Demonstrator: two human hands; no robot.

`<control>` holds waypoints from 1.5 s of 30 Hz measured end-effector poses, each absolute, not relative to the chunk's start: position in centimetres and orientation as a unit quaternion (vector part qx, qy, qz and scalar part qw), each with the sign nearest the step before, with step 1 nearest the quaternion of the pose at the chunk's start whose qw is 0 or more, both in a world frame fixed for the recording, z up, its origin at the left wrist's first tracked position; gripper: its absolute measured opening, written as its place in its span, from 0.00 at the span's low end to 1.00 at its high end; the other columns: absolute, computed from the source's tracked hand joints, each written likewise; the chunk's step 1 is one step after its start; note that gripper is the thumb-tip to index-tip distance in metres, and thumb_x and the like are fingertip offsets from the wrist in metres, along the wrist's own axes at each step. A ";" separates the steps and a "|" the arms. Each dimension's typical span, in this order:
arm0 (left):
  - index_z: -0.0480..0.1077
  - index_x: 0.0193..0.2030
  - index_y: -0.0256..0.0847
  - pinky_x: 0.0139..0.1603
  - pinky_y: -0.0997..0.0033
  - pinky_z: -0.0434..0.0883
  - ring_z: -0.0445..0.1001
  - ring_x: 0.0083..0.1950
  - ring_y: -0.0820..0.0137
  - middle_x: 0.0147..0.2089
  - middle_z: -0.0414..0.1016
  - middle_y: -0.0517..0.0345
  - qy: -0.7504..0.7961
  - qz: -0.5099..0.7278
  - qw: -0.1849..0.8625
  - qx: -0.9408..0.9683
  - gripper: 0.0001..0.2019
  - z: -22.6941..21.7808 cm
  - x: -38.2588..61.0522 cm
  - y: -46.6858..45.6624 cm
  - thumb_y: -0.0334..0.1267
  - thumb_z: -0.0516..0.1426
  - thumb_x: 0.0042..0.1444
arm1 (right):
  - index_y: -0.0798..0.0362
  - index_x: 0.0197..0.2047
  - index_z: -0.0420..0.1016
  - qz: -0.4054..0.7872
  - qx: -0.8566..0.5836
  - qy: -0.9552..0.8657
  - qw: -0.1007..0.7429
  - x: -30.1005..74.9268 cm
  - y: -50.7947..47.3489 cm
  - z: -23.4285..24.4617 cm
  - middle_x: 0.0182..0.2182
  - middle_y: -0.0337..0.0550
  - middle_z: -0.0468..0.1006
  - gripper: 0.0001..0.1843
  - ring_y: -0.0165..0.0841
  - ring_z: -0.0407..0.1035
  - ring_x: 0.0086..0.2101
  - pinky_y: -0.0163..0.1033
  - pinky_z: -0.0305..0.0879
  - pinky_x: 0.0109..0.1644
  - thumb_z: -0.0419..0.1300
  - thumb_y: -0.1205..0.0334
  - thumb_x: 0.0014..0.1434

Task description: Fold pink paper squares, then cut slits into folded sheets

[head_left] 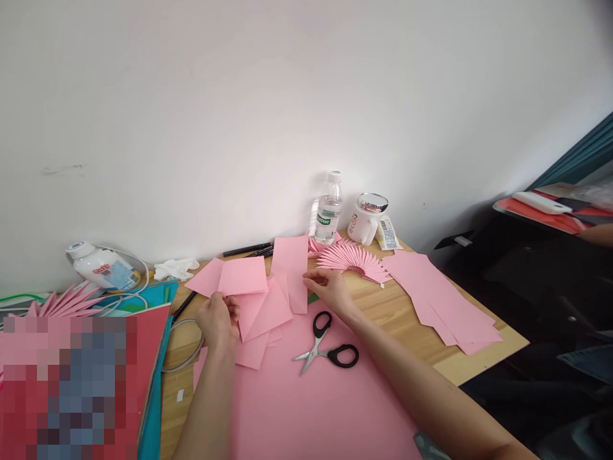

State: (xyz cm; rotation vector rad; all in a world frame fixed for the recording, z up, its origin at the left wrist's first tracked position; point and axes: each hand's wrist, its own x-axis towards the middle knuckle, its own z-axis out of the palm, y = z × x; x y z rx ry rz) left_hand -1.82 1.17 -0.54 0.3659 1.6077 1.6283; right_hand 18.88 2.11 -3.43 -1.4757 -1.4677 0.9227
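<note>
My left hand (pixel 218 318) has its fingers curled at the lower left corner of a folded pink paper square (pixel 243 273), which it grips above several loose pink pieces (pixel 271 306). Farther right, an upright-looking pink paper strip (pixel 290 265) has its right edge pinched between the thumb and fingers of my right hand (pixel 329 287). Black-handled scissors (pixel 318 348) lie with blades apart on a large pink sheet (pixel 306 409), just below my right hand. A pleated pink paper fan (pixel 352 257) rests beyond that hand.
Along the wall stand a water bottle (pixel 329 211) and a white lidded mug (pixel 364 220). Long pink strips (pixel 435 297) lie on the wooden table (pixel 407 319) at right. A white bottle (pixel 103 267), tissue (pixel 176 268), cable and folders are at left. Another person's arm (pixel 598 235) shows far right.
</note>
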 end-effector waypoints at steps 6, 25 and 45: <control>0.59 0.23 0.38 0.10 0.79 0.55 0.61 0.10 0.76 0.12 0.63 0.67 0.623 0.647 0.403 0.175 0.07 -0.3 -1.3 0.9 0.37 0.55 0.41 | 0.57 0.48 0.72 0.377 -0.526 -0.615 0.450 18.4 1.7 -3.1 0.43 0.49 0.75 0.19 0.36 0.70 0.39 0.41 0.67 0.42 0.54 0.60 0.53; 0.74 0.40 0.36 0.36 0.66 0.69 0.72 0.31 0.68 0.30 0.75 0.53 0.390 0.534 0.628 0.410 0.23 -0.1 -0.3 -0.5 0.43 0.67 0.34 | 0.49 0.38 0.65 0.308 -0.346 -0.703 0.539 17.9 -0.3 -1.3 0.37 0.44 0.75 0.11 0.39 0.63 0.50 0.47 0.57 0.55 0.60 0.67 0.50; 0.64 0.56 0.37 0.41 0.70 0.68 0.74 0.40 0.66 0.39 0.77 0.49 0.393 0.540 0.598 0.443 0.33 -0.1 0.7 -0.5 0.42 0.64 0.41 | 0.52 0.37 0.69 0.459 -0.404 -0.505 0.609 17.9 0.8 -2.7 0.28 0.39 0.74 0.18 0.31 0.69 0.30 0.36 0.67 0.35 0.66 0.55 0.44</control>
